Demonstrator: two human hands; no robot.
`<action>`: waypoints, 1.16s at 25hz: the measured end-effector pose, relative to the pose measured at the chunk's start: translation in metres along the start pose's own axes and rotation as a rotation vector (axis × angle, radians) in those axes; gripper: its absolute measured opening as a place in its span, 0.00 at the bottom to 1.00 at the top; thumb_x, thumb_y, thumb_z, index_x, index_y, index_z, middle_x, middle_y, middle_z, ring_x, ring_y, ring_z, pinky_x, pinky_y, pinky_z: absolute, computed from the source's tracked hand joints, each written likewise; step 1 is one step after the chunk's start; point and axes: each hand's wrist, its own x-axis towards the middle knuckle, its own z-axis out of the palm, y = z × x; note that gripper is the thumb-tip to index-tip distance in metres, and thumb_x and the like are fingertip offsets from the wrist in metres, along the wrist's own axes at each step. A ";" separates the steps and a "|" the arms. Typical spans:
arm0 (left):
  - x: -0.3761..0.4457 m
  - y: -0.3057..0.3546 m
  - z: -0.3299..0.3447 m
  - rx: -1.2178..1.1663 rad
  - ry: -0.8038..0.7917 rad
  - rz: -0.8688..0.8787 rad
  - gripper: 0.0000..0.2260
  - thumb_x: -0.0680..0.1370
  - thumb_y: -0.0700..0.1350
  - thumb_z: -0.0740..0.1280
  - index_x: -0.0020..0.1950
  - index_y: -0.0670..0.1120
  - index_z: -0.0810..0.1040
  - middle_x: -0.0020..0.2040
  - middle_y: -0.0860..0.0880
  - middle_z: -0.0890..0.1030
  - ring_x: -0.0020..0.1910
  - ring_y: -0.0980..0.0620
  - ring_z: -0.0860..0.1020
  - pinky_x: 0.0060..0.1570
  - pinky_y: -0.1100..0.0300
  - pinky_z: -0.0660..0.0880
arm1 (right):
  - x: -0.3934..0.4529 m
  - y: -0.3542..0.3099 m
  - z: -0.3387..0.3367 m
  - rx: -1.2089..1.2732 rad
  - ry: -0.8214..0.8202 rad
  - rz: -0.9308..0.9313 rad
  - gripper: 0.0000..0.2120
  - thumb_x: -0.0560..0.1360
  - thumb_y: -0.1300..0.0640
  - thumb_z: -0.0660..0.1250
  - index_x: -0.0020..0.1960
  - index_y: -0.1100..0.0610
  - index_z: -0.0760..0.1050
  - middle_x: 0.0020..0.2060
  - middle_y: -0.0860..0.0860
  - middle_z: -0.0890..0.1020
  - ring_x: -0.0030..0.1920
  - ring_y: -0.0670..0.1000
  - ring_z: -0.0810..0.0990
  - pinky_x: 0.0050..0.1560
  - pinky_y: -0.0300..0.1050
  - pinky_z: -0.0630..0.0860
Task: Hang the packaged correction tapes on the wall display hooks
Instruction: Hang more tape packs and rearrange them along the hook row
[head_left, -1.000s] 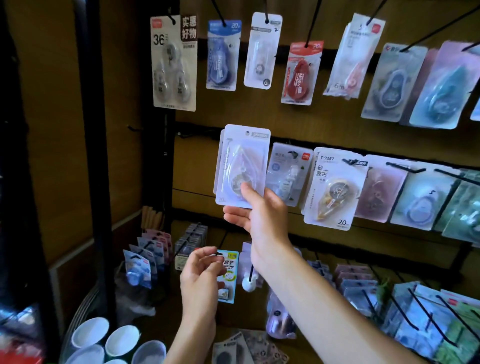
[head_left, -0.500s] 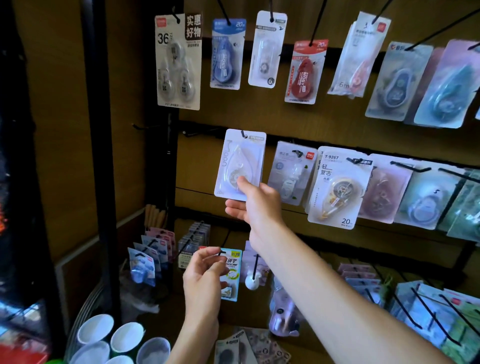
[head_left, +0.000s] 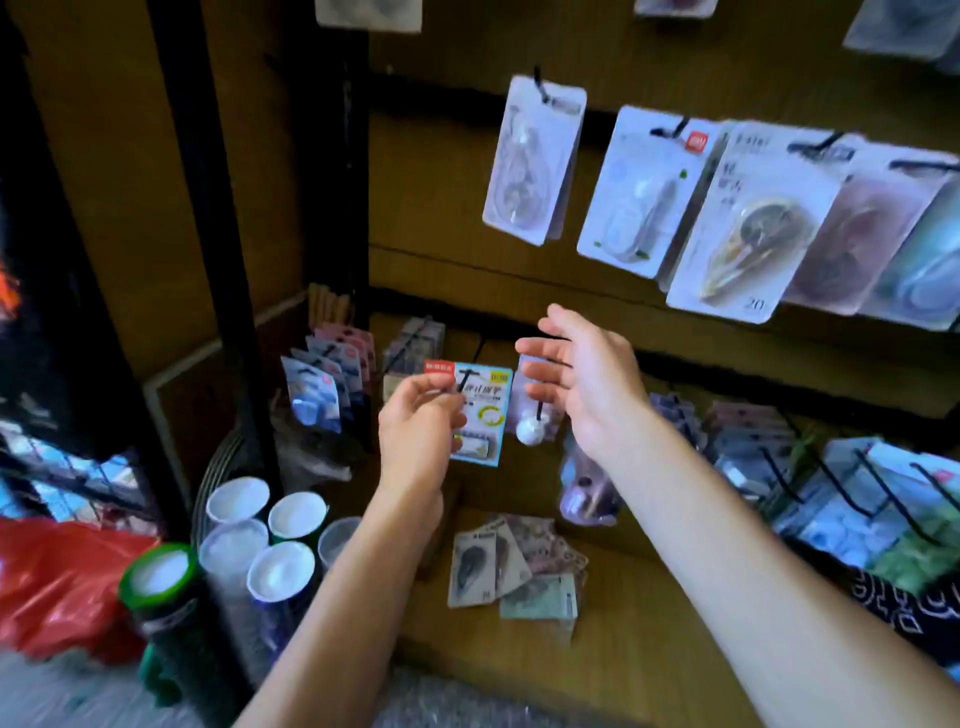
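Observation:
The white correction tape pack (head_left: 530, 161) hangs by itself on the leftmost hook of the middle row, tilted slightly. My right hand (head_left: 587, 384) hovers well below it, fingers spread and holding nothing. My left hand (head_left: 415, 431) is lower left, its curled fingers pinching the left edge of a blue-edged pack (head_left: 485, 415) that hangs on a lower hook. Several loose packs (head_left: 498, 566) lie on the wooden shelf (head_left: 649, 623) beneath my arms.
More packs (head_left: 743, 228) fill the hooks to the right of the white one. Black hooks with packs (head_left: 857, 493) jut out at lower right. White-lidded tubes (head_left: 260, 545) and a red bag (head_left: 57, 582) sit at lower left, beside a black post (head_left: 208, 208).
My right hand has let go of the white pack, which stays on its hook, and has dropped down open. The view has tilted downward. My left hand stays at the blue-edged pack.

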 end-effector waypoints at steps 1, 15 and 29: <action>0.000 -0.008 -0.001 0.033 -0.010 -0.024 0.09 0.77 0.34 0.64 0.52 0.44 0.78 0.43 0.46 0.81 0.38 0.51 0.77 0.35 0.59 0.72 | -0.014 0.025 -0.014 0.018 0.014 -0.023 0.10 0.80 0.53 0.64 0.48 0.60 0.77 0.31 0.54 0.83 0.25 0.49 0.76 0.23 0.39 0.72; -0.004 -0.276 -0.063 0.838 -0.141 -0.506 0.08 0.76 0.40 0.65 0.52 0.51 0.79 0.52 0.47 0.82 0.51 0.45 0.78 0.51 0.59 0.73 | 0.018 0.333 -0.153 -0.529 0.063 0.583 0.04 0.77 0.61 0.65 0.47 0.57 0.79 0.38 0.55 0.82 0.30 0.52 0.77 0.27 0.40 0.70; 0.039 -0.397 -0.020 1.023 -0.317 -0.355 0.15 0.75 0.45 0.63 0.58 0.41 0.79 0.56 0.42 0.83 0.56 0.41 0.80 0.50 0.63 0.71 | 0.113 0.427 -0.202 -0.315 0.628 0.466 0.01 0.76 0.64 0.68 0.47 0.60 0.77 0.42 0.51 0.79 0.44 0.53 0.76 0.40 0.45 0.73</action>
